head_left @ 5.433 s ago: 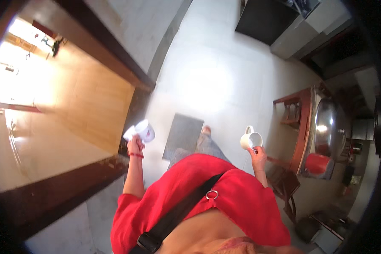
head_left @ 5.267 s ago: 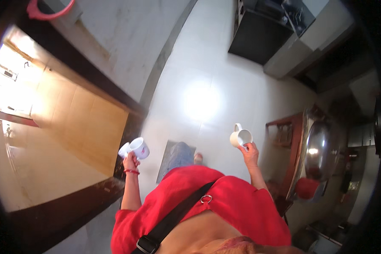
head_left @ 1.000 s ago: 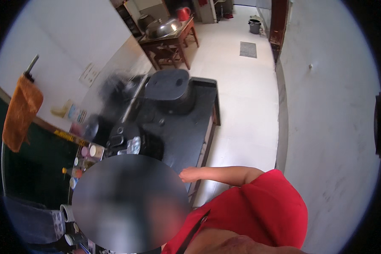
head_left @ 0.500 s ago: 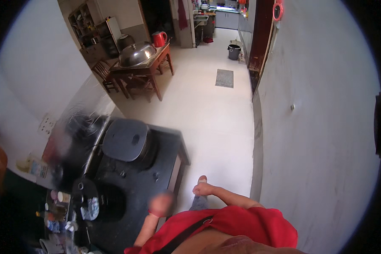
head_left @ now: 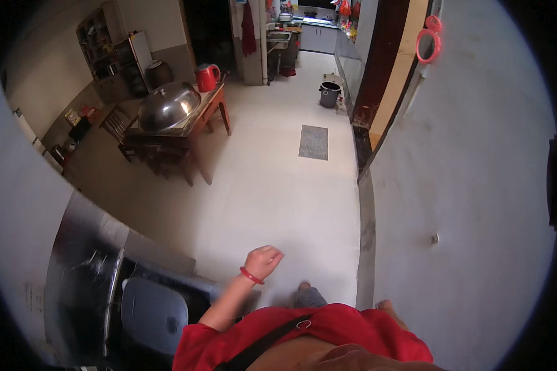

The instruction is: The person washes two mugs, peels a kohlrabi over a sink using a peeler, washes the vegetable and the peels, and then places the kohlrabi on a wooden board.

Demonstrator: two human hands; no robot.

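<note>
My left hand, with a red bracelet at the wrist, swings forward above the pale floor. Its fingers are loosely curled together and nothing shows in them. Little of my right hand is visible at my right side near the grey wall; its fingers are hidden. Beside my left forearm, the dark square-lidded appliance stands on the black counter. My left hand is past it and does not touch it.
Ahead on the left, a wooden table carries a large metal dome cover and a red kettle. A grey mat lies on the floor. Farther off stands a dark bucket. The wall runs along my right.
I have moved forward: the counter and appliance slide back, while the table and mat come nearer. My left hand has swung forward and up; my right hand has swung back.
</note>
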